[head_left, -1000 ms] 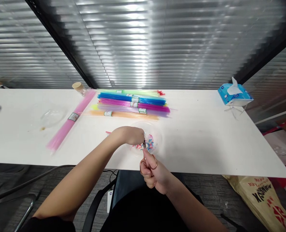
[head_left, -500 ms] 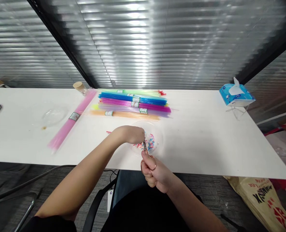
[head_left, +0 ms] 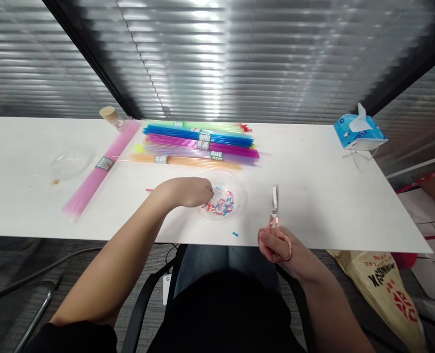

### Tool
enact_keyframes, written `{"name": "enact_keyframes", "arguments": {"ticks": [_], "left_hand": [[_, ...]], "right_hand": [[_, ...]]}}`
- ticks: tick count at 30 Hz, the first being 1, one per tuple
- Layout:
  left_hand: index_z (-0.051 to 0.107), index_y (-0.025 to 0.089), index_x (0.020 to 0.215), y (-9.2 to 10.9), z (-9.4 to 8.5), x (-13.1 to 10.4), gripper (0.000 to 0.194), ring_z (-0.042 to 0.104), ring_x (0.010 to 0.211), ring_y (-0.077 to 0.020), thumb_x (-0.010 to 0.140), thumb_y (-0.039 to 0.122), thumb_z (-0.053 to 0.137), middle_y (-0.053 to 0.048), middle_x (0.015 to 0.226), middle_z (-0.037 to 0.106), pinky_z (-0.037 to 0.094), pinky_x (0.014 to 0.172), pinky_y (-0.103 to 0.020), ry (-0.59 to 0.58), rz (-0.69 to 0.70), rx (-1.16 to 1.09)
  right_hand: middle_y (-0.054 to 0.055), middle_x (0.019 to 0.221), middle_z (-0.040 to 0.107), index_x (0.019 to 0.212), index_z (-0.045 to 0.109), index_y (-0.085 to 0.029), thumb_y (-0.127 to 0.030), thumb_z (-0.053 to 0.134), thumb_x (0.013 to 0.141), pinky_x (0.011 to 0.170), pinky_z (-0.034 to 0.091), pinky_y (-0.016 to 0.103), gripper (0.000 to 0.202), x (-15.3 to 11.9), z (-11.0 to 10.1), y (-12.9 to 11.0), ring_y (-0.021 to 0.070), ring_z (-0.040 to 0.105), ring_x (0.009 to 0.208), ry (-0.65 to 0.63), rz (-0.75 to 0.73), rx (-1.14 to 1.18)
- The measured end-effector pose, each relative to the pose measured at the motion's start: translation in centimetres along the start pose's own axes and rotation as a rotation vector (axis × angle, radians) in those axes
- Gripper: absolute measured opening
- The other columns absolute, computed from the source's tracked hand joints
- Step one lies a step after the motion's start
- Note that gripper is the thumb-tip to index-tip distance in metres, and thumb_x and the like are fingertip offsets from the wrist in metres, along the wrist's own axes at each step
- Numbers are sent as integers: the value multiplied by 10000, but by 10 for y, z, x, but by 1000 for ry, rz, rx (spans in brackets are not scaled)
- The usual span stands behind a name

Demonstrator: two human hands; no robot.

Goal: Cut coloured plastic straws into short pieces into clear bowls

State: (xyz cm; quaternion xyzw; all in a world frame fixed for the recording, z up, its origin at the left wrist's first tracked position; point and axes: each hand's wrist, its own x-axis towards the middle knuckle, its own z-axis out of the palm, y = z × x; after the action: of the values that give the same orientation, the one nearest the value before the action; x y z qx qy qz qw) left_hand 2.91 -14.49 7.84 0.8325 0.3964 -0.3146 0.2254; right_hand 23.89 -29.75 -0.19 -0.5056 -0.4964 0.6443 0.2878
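Observation:
My left hand (head_left: 195, 191) is closed over the left side of a clear round plate (head_left: 242, 198). A thin red straw (head_left: 149, 190) shows beyond the wrist, in line with the fist; the fingers and forearm hide the rest of it. Small cut straw pieces (head_left: 220, 205) in pink, red, white and blue lie in the plate. One blue piece (head_left: 235, 234) is on the table in front of it. To the right of the plate, my right hand (head_left: 281, 245) grips scissors (head_left: 274, 215) by their rose-gold handles, blades together and pointing away from me.
Bundles of coloured straws (head_left: 202, 142) lie across the back of the white table (head_left: 313, 196). A pink bundle (head_left: 103, 166) slants at the left, near a corked jar (head_left: 111, 116) and a clear lid-like dish (head_left: 72, 163). A blue tissue box (head_left: 360, 133) stands back right.
My right hand has drawn the scissors away to the right, off the plate. My left hand has shifted slightly left, and a blue piece now shows on the table. The view has tilted slightly.

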Motion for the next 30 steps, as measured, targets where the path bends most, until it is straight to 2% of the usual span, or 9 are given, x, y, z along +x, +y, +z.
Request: {"name": "enact_keyframes", "arguments": {"ticks": [3, 5, 9, 13, 17, 20, 24, 27, 30], "left_hand": [[597, 87, 1212, 0, 2, -2, 433, 555, 1074, -230, 881, 180, 334, -148, 1239, 593, 412, 898, -286, 26, -55, -20], [585, 80, 1221, 1, 5, -1, 430, 540, 1107, -225, 888, 168, 328, -149, 1259, 582, 405, 904, -271, 49, -45, -10], [622, 77, 1120, 3, 11, -2, 382, 568, 1048, -203, 911, 162, 314, -150, 1201, 614, 412, 853, -245, 104, 3, 47], [648, 81, 1012, 1, 20, -10, 385, 604, 932, -191, 930, 192, 288, -139, 1088, 660, 424, 768, -236, 203, 18, 54], [661, 92, 918, -8, 30, -18, 391, 606, 853, -191, 912, 194, 283, -127, 1005, 671, 430, 724, -248, 316, 34, 5], [648, 108, 840, -14, 36, -21, 372, 597, 807, -187, 891, 180, 287, -115, 947, 668, 426, 703, -253, 362, 38, -43], [601, 131, 763, -20, 40, -23, 342, 580, 774, -178, 882, 185, 286, -97, 888, 653, 415, 696, -258, 421, 57, -118], [557, 145, 709, -23, 43, -23, 329, 562, 729, -173, 882, 219, 286, -84, 824, 640, 406, 676, -271, 458, 64, -222], [514, 158, 676, -27, 47, -22, 319, 537, 700, -170, 879, 253, 286, -66, 767, 614, 395, 670, -282, 500, 98, -333]], "right_hand": [[-8, 601, 409, 567, 517, -174, -522, 504, 893, 571, 306, 272, 477, -15, -16, 6, 121, 377, 579, 116, 11, -150], [3, 642, 468, 588, 548, -175, -473, 541, 881, 617, 337, 281, 418, -17, -15, 12, 137, 428, 617, 190, 2, -213], [24, 673, 594, 678, 645, -176, -382, 560, 875, 676, 379, 297, 298, -1, 7, 24, 170, 526, 656, 303, -79, -349], [65, 807, 688, 837, 727, -193, -307, 563, 885, 687, 407, 289, 206, 18, 30, 35, 197, 610, 730, 374, -183, -559], [35, 868, 711, 909, 739, -234, -221, 560, 890, 638, 397, 252, 180, 26, 39, 44, 179, 645, 765, 416, -191, -751], [9, 840, 712, 855, 738, -235, -205, 564, 892, 584, 364, 247, 180, 27, 44, 49, 166, 654, 737, 464, -226, -889], [12, 716, 670, 766, 708, -188, -217, 537, 913, 532, 306, 272, 227, 29, 50, 53, 149, 615, 599, 540, -383, -1091], [22, 686, 651, 768, 693, -162, -203, 509, 926, 524, 282, 295, 247, 29, 54, 60, 144, 571, 532, 599, -519, -1209], [34, 702, 653, 833, 698, -149, -195, 483, 944, 544, 305, 289, 247, 28, 56, 66, 144, 569, 551, 637, -581, -1179]]}}
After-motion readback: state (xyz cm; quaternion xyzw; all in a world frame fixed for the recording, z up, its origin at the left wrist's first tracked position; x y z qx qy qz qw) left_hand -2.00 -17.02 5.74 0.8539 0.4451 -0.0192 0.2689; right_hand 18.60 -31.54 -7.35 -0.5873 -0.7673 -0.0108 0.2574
